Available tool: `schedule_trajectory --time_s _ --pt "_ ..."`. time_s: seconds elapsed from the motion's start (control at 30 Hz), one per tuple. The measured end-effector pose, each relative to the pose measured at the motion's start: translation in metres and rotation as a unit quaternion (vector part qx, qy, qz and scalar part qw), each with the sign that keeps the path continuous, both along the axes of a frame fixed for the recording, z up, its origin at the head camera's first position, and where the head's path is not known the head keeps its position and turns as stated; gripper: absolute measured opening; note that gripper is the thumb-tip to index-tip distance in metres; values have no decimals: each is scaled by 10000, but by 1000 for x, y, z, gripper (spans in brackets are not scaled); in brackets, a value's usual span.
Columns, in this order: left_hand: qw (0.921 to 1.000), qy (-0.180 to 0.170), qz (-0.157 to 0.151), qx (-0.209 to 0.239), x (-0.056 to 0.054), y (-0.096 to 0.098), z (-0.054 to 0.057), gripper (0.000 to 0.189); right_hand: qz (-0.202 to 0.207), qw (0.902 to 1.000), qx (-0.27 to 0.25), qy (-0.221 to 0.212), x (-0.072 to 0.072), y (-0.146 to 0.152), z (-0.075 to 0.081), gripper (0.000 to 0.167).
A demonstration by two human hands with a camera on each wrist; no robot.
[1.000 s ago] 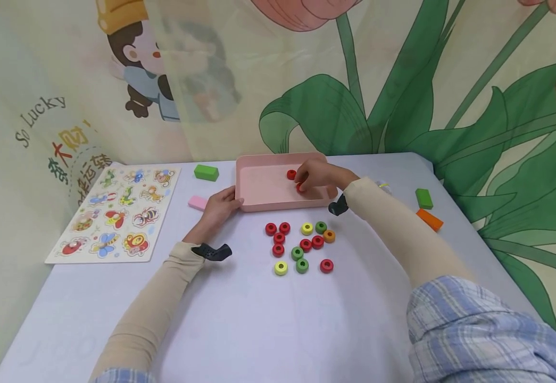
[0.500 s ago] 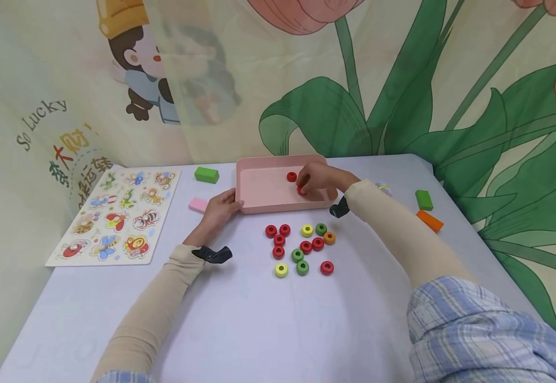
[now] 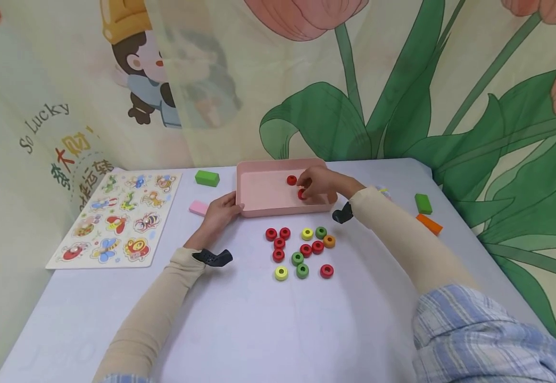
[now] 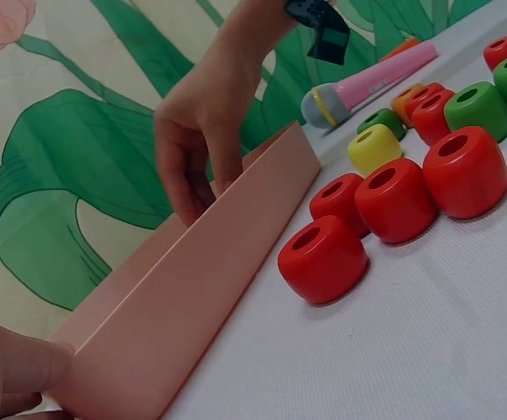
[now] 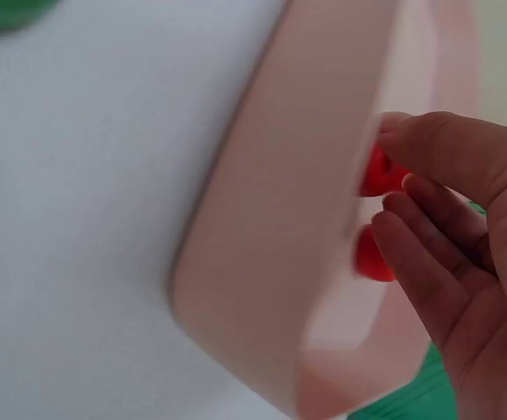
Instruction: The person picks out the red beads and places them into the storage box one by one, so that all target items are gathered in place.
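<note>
At its left end, the pink tray (image 3: 263, 206) is gripped by my left hand (image 3: 221, 209), the thumb over the rim, as the left wrist view also shows. Inside the tray lie two red beads, one farther back (image 3: 291, 180) and one nearer (image 3: 301, 194). My right hand (image 3: 323, 182) is over the tray's right part, fingertips right at the nearer bead. The right wrist view shows the thumb and fingers (image 5: 441, 280) spread apart, with red showing between and beside them. Several loose beads, red (image 3: 279, 243), yellow (image 3: 281, 273), green (image 3: 302, 271) and orange (image 3: 329, 241), lie in front of the tray.
A board with insect pictures (image 3: 115, 223) lies at left. Green blocks (image 3: 207, 178) (image 3: 423, 204), a pink block (image 3: 198, 208) and an orange block (image 3: 429, 224) lie around the tray. A pink toy microphone (image 4: 376, 85) is on the right, mostly behind my right forearm in the head view.
My right hand's fingers have loosened and lifted slightly off the nearer red bead, which stays in the tray. My left hand keeps its place on the tray. The head view has tilted up a little.
</note>
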State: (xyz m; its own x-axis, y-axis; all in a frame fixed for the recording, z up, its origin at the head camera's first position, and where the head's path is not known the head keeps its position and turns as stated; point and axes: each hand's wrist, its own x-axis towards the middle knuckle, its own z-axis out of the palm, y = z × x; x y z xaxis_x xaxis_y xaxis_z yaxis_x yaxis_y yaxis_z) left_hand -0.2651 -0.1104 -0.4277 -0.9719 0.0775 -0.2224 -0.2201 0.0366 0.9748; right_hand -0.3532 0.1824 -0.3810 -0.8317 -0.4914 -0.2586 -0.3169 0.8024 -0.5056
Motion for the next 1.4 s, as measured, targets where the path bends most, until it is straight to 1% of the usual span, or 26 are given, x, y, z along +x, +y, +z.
schedule_trajectory --time_s 0.1,0.2,0.3,0.4,0.5,0.63,0.7,0.8,0.93,1.03,1.1,1.2,1.33,1.4 --pt "10000 63 -29 18 0 0 -2 59 104 9994 -255 205 9 6 7 38" --pt "9998 162 -65 70 0 1 -4 58 65 9975 -672 200 24 17 13 41" --pt "9997 189 -82 87 0 0 -4 58 40 9942 -1076 72 44 29 15 41" --pt "9999 143 -43 83 0 0 -4 59 105 9889 -1479 -38 68 41 13 41" --pt "9999 77 -13 90 -1 0 -4 59 204 9811 -1911 -227 95 53 9 41" --pt "9998 140 -80 95 -1 1 -4 59 417 9666 -2421 -735 130 65 2 43" --pt "9997 176 -106 118 -1 0 -4 59 546 9593 -2599 -964 144 68 -3 43" --pt "9995 229 -84 184 0 0 -4 58 605 9536 -2727 -1120 160 71 -10 41" --pt "9990 254 -121 342 1 -1 -3 59 483 9502 -2785 -1311 175 74 -23 39" --pt "9991 215 -148 323 1 -2 -2 59 425 9468 -2815 -1504 183 74 -33 41" --pt "9993 198 -154 274 1 -3 -2 59 459 9459 -2817 -1541 187 72 -40 41" --pt "9993 185 -166 264 0 -4 -2 59 538 9521 -2686 -1361 192 68 -47 38" --pt "9993 140 -168 287 -2 -4 -3 59 664 9655 -2375 -842 196 63 -55 32" --pt "9993 118 -170 319 -2 -3 -4 59 706 9692 -2264 -660 197 62 -57 29"
